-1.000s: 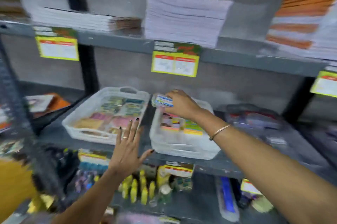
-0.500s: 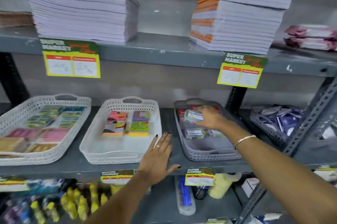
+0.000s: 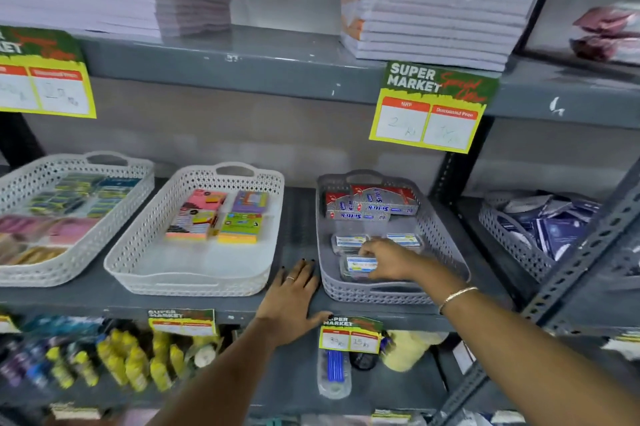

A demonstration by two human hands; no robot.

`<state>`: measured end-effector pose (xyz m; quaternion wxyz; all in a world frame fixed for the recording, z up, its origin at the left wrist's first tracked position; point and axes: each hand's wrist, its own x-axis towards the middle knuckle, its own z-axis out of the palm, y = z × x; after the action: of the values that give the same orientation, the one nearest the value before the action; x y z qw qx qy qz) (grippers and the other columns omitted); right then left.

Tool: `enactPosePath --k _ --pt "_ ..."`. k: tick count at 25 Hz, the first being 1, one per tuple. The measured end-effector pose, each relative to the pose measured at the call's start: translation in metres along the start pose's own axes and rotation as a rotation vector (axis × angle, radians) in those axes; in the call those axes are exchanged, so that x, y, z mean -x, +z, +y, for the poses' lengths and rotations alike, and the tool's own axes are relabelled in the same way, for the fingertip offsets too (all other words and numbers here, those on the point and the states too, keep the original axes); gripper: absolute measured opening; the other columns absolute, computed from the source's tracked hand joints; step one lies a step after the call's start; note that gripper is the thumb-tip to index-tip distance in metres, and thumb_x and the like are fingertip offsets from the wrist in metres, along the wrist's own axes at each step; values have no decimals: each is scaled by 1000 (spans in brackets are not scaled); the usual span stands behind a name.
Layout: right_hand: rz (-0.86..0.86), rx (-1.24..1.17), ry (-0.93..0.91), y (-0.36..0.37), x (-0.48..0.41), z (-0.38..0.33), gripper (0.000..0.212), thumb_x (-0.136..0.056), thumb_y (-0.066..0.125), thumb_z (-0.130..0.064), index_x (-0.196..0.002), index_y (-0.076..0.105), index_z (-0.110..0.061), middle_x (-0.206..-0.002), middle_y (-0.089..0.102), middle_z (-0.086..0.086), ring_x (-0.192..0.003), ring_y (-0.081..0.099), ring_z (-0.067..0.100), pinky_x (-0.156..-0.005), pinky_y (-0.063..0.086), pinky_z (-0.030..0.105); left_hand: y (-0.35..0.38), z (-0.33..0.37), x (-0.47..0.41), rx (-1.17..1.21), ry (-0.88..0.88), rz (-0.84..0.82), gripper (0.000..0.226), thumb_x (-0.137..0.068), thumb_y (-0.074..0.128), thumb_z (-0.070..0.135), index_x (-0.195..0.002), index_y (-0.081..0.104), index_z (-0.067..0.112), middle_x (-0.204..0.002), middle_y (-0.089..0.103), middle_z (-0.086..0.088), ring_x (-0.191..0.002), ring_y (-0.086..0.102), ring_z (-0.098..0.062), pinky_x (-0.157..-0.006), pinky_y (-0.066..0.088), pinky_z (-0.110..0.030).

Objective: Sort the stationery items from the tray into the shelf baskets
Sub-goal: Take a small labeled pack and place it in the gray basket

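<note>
Right hand (image 3: 388,261) has dropped from the back of the grey basket (image 3: 446,242) to its front part, and the small clear box (image 3: 358,266) it carried is now low inside, at or near the basket floor. Fingers still curl over the box's right end; looks like a light pinch, grip not released. Camera has also closed in on the shelf since half a second ago.

Left hand (image 3: 294,301) lies flat and palm-down on the shelf edge (image 3: 221,307), in the gap between the grey basket and the middle white basket (image 3: 145,252). Fingers spread, holding nothing.

Grey basket contents: two more clear boxes (image 3: 346,241) side by side just behind the held one, and red-and-white cartons (image 3: 374,205) stacked at the back.

Middle white basket: sticky-note pads (image 3: 216,216) grouped at the rear, front half bare. Left white basket (image 3: 62,262) holds flat packs, too blurred to read. Far-right basket (image 3: 512,238) holds dark blue packets.

Upper shelf: two stacks of notebooks (image 3: 433,9), with a yellow "SUPER MARKET" price tag (image 3: 433,106) hanging under the right stack. Lower shelf: yellow-capped bottles (image 3: 138,363), blurred.
</note>
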<state>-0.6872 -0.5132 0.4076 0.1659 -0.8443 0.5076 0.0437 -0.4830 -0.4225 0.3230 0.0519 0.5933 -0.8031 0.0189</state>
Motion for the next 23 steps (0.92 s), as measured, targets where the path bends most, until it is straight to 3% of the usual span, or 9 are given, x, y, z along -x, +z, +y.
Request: enactPosePath --k 4,10,16,18,21,23 --pt "-41 8 -42 7 -4 5 45 -78 68 -12 -120 54 -4 -127 58 15 -114 54 28 -101 44 37 12 -1 -1 23 -21 8 114 -61 -19 83 -147 19 18 -156 14 -5 -142 8 -21 -113 6 -47" --pt "-55 -5 -88 10 -7 8 41 -78 68 -8 -115 53 -4 -122 58 15 -113 54 30 -97 44 37 11 -1 0 16 -54 -17 96 -71 3 75 -148 15 19 -156 12 -3 -142 5 -19 -114 3 -46" --pt "-72 27 -82 11 -9 7 34 -79 66 -9 -110 54 -4 -118 59 18 -107 55 31 -93 45 38 12 -1 -1 -2 -41 -15 106 -66 -8 84 -148 13 20 -156 11 -2 -142 5 -19 -113 3 -45" --pt "-95 20 -72 10 -8 7 37 -79 66 -10 -113 53 -5 -121 58 17 -109 54 30 -96 45 37 12 -1 -2 -10 -41 -12 102 -69 -3 82 -148 13 20 -156 11 -2 -142 4 -19 -114 3 -45" --pt "-85 -74 -62 -1 -4 2 49 -80 69 -23 -122 51 -9 -125 56 11 -113 53 25 -98 43 35 9 1 1 -23 -50 -32 93 -73 4 74 -148 12 20 -157 9 -3 -142 2 -18 -114 4 -45" --pt "49 -130 -92 -16 -7 -14 48 -80 68 -34 -121 53 -13 -119 59 9 -104 56 21 -92 46 36 4 -1 11 17 -51 8 89 -77 11 72 -146 19 17 -156 12 -5 -142 4 -20 -115 6 -43"
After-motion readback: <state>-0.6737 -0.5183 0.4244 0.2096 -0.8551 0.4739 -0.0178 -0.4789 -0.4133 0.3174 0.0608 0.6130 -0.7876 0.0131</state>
